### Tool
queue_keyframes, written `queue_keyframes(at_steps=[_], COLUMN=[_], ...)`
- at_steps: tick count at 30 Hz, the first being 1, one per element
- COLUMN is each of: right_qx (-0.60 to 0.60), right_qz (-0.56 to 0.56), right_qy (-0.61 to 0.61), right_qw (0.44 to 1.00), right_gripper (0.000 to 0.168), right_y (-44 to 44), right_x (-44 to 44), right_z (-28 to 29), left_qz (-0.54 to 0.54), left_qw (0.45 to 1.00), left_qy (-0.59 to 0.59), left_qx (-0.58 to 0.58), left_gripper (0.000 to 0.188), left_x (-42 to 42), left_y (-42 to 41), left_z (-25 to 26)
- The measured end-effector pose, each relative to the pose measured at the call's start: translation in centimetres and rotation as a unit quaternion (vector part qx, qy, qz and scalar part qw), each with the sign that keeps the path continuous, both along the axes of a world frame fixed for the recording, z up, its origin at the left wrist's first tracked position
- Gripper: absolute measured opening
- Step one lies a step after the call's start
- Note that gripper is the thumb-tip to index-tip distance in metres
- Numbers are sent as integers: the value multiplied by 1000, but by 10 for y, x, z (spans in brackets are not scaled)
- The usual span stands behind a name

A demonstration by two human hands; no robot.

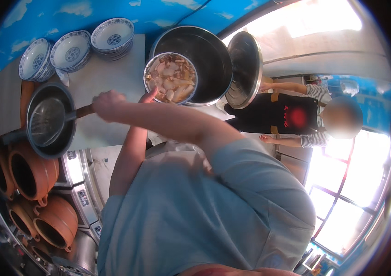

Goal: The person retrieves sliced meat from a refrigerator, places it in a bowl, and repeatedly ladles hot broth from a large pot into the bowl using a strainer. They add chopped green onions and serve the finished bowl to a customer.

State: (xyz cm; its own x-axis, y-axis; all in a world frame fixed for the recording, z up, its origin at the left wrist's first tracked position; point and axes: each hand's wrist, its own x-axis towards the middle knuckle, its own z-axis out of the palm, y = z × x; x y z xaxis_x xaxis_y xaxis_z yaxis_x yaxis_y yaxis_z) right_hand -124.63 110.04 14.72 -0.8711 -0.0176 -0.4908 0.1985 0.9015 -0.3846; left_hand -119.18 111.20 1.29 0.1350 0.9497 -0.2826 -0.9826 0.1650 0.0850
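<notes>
My right hand (109,105), at the end of the arm crossing over to the left, grips the wooden handle of a wire-mesh strainer (47,120). The mesh end lies inside or just over a deep metal basin (72,132). My left hand (149,96) holds the near edge of a bowl (146,90), its thumb at the rim and its other fingers mostly hidden. Pale and brown food pieces (171,77), perhaps sliced meat, fill this bowl. It overlaps the near left rim of a large metal pot (228,81); whether the two touch cannot be told.
Stacked blue-and-white bowls (112,38) stand at the back left of the counter (95,82). A round metal lid (245,69) leans right of the pot. Clay pots (29,172) are at the lower left. A co-worker (285,114) in a dark apron is at the right.
</notes>
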Motion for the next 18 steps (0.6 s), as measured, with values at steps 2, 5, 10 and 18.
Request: queue_keyframes(at_steps=[2, 5, 10, 18], right_qx=[33, 84, 219, 244], right_qz=[-4, -99, -256, -293], right_qy=[82, -26, -4, -9], right_qw=[996, 991, 942, 924], right_gripper=[32, 27, 23, 19], right_y=[32, 116, 193, 206], right_x=[52, 144, 299, 398], right_z=[15, 86, 141, 152], left_qz=[39, 231, 208, 187], left_qw=[971, 957, 968, 970], left_qy=[225, 145, 114, 122], left_qx=[-67, -96, -76, -100], left_gripper=[53, 48, 69, 74], left_x=[-22, 15, 17, 16], left_y=[1, 15, 10, 10], left_z=[-79, -46, -11, -6])
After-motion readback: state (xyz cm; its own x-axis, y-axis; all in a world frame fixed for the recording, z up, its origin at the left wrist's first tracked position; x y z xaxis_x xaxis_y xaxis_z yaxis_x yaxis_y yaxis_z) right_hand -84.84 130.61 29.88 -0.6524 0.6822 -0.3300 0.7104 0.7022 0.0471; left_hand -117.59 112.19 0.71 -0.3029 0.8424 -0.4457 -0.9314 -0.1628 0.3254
